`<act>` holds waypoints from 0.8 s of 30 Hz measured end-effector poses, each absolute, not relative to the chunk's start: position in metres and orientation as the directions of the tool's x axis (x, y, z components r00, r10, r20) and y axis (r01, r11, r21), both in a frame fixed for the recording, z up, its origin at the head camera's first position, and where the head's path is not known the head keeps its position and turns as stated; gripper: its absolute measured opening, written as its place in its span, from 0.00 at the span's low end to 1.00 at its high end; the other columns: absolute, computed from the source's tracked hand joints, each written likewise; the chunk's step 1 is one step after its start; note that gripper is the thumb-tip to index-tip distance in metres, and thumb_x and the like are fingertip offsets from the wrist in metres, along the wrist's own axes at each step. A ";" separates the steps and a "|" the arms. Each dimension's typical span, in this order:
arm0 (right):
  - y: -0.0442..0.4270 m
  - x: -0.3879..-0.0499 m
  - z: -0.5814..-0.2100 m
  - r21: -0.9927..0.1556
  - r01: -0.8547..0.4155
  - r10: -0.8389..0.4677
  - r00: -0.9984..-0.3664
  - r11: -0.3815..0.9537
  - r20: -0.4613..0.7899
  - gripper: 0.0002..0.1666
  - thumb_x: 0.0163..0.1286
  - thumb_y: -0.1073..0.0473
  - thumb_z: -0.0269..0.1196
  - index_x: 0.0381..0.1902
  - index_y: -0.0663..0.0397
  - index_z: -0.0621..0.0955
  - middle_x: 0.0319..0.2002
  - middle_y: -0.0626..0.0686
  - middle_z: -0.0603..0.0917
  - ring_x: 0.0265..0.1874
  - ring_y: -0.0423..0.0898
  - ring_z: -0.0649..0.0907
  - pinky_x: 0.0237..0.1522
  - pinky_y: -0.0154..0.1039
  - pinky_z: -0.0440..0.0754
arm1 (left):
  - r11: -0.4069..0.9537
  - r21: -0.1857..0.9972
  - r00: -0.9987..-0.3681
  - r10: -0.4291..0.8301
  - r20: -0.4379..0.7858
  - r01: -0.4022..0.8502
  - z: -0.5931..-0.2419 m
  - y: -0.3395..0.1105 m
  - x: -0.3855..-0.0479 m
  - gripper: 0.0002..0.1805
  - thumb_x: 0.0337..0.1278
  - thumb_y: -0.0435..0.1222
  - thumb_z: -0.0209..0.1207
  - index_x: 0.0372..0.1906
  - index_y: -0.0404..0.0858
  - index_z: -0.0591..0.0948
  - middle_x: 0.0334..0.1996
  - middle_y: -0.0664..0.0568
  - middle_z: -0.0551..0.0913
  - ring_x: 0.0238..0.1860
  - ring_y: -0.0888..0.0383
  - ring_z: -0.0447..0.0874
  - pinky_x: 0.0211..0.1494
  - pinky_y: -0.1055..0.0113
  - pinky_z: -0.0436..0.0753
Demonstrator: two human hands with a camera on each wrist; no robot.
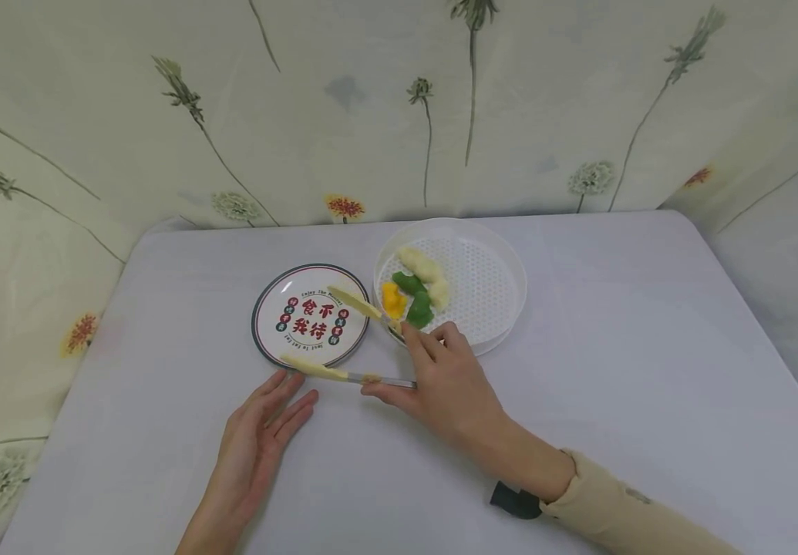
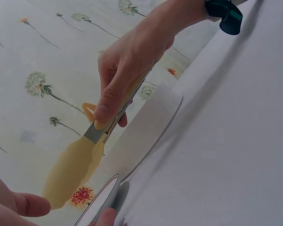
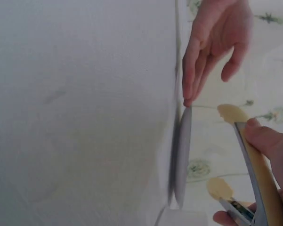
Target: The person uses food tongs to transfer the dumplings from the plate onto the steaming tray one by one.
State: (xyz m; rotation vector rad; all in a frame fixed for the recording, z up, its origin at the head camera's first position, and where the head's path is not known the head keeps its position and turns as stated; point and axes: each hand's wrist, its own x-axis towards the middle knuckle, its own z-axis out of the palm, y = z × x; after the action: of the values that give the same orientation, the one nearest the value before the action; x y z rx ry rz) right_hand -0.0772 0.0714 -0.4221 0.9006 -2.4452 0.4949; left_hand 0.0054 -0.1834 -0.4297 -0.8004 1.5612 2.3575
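My right hand (image 1: 450,385) grips a pair of tongs (image 1: 380,378) with pale yellow paddle tips and metal arms. The tong arms stand apart above the plate, with nothing between the tips. Fairly straight fingers of my left hand (image 1: 256,443) touch the near rim of a round plate (image 1: 270,327) with a dark border and red lettering. Right of the plate, a round white perforated tray (image 1: 485,281) holds pale lumpy pieces (image 1: 422,266), dark green pieces (image 1: 419,310) and an orange-yellow piece (image 1: 393,301) on its left side. The left wrist view shows the tongs (image 2: 70,172) from the side.
A white cloth covers the table (image 1: 614,347). Behind it hangs a flower-printed curtain (image 1: 371,100). A dark strap (image 1: 515,499) shows below my right wrist, beside a beige sleeve (image 1: 621,505).
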 end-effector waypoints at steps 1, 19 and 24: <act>0.069 -0.076 -0.424 -0.152 -0.671 -0.507 -0.671 0.725 0.541 0.57 0.48 0.26 0.82 0.59 0.67 0.86 0.43 0.58 0.93 0.34 0.50 0.74 0.32 0.38 0.77 | -0.423 0.787 -0.832 -0.124 -0.541 -0.449 -0.430 -0.183 0.005 0.34 0.86 0.42 0.45 0.87 0.40 0.55 0.81 0.46 0.69 0.69 0.53 0.85 0.73 0.66 0.86; 0.046 -0.071 -0.440 0.006 -0.583 -0.533 -0.739 0.812 0.412 0.50 0.67 0.23 0.67 0.56 0.69 0.81 0.44 0.58 0.86 0.35 0.51 0.74 0.42 0.41 0.73 | -0.433 0.778 -0.829 -0.113 -0.548 -0.455 -0.428 -0.185 0.006 0.35 0.87 0.42 0.45 0.88 0.40 0.52 0.83 0.47 0.66 0.66 0.56 0.87 0.73 0.67 0.85; 0.047 -0.070 -0.439 0.051 -0.565 -0.542 -0.757 0.824 0.365 0.51 0.67 0.22 0.66 0.54 0.68 0.82 0.42 0.58 0.86 0.33 0.50 0.73 0.39 0.40 0.71 | -0.438 0.776 -0.830 -0.110 -0.547 -0.453 -0.428 -0.184 0.007 0.34 0.86 0.42 0.46 0.88 0.40 0.53 0.83 0.47 0.66 0.65 0.57 0.87 0.74 0.67 0.85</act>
State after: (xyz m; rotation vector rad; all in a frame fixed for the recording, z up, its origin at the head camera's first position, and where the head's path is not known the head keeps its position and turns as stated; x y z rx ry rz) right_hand -0.0703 0.0465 -0.4386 0.8323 -2.6405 0.0876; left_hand 0.0070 -0.1839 -0.4276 -0.7987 1.5293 2.3652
